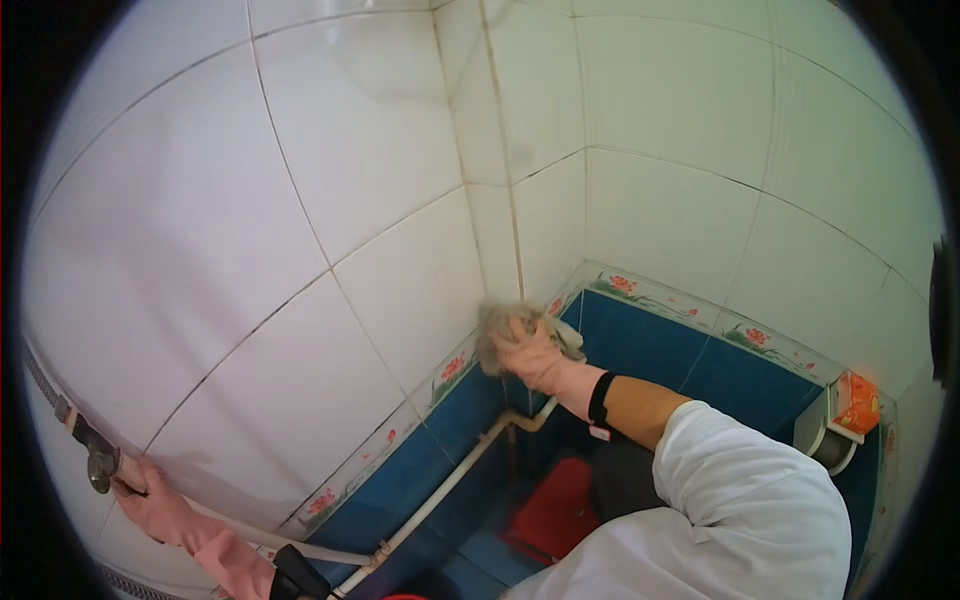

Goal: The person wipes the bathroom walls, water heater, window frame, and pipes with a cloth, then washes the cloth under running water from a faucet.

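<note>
My right hand [530, 355], in a pink rubber glove with a black band at the wrist, presses a grey-beige cloth [497, 325] against the tiled corner, just at the flowered border. Its fingers are bent over the cloth. At the lower left, my left hand [150, 500], also in a pink glove, is closed round a pale pipe [130, 470] beside a metal valve [98, 470]. A grey ribbed hose [42, 382] runs upward from that valve. Part of the left hand's grip is hidden behind the glove.
White wall tiles [370, 110] meet blue lower tiles [640, 335] at a flowered border. A white pipe [440, 498] runs low along the left wall. A paper holder with an orange packet [857, 403] hangs at right. Something red [555, 510] stands below my right arm.
</note>
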Demonstrator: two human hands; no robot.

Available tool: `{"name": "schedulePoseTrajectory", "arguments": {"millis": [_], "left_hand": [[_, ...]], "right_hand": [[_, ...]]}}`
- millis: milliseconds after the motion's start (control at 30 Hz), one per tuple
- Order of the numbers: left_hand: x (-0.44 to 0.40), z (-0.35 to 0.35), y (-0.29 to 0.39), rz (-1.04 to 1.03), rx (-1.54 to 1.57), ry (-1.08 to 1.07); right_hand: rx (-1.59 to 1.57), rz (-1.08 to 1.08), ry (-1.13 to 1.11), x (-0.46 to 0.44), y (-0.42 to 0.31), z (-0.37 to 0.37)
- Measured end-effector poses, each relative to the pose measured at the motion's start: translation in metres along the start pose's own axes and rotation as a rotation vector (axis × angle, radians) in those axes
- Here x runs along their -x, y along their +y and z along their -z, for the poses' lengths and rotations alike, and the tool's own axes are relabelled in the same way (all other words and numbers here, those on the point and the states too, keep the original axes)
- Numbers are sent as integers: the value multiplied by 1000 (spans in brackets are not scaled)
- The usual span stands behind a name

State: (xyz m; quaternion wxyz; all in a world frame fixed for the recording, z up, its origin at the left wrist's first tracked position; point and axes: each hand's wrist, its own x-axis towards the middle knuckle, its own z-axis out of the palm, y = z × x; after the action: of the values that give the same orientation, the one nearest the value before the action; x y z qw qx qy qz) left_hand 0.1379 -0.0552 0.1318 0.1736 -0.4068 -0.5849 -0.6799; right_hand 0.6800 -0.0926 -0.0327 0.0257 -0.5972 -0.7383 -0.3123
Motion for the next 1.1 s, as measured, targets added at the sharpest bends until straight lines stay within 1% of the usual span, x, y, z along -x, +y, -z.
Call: {"name": "schedulePoseTrajectory", "arguments": {"millis": [67,167,233,267,300,333,367,400,433,467,533,567,633,667,700,733,800,833,900,933,967,1000,1033,1100], "left_hand": [[-2,-2,0,-17,25,-13],[1,-3,1,3,92,-24],[5,1,12,34,116,-50],[4,-2,9,57,120,-38],[3,-3,3,81,123,-23],[2,-4,-1,104,122,-5],[4,-4,0,112,182,-2],[7,-3,4,121,241,1],[9,-2,8,129,301,1],[11,-2,13,153,250,13],[12,0,19,198,148,32],[14,-3,14,169,153,81],[14,-6,15,193,206,38],[14,-6,14,205,241,10],[10,-4,9,188,311,-30],[12,-3,14,184,312,-34],[17,1,23,175,309,-38],[-1,0,-2,149,45,-40],[3,2,-3,113,69,-35],[4,-1,1,97,85,-36],[7,-1,10,64,71,2],[12,2,18,37,59,42],[17,5,27,10,45,83],[24,5,39,-15,14,132]], "right_hand": [[-185,59,-200,13,2,30],[-383,-85,150,13,33,70],[-637,-52,514,-19,85,131],[-760,174,806,-40,121,158],[-601,25,880,-52,143,194],[-653,-112,971,-76,173,210],[-542,-467,1027,-102,201,218],[-1088,-384,809,-107,198,261],[-1314,-319,822,-118,183,286],[-1136,-392,968,-134,184,264],[-750,-529,1226,-161,193,189],[-607,-536,1257,-158,185,155],[-479,-498,1141,-112,130,71],[-470,-481,1068,-83,102,28],[-523,-472,1014,-53,72,-11],[-705,-473,1035,-25,49,-48],[-850,-428,869,25,35,-70],[-837,-425,729,42,48,-65],[-805,-413,444,69,86,-39],[-733,-392,491,72,108,10],[-738,-279,580,73,140,47],[-686,-143,756,71,171,91],[-586,-154,856,83,199,128],[-350,-321,1090,127,253,193]]}}
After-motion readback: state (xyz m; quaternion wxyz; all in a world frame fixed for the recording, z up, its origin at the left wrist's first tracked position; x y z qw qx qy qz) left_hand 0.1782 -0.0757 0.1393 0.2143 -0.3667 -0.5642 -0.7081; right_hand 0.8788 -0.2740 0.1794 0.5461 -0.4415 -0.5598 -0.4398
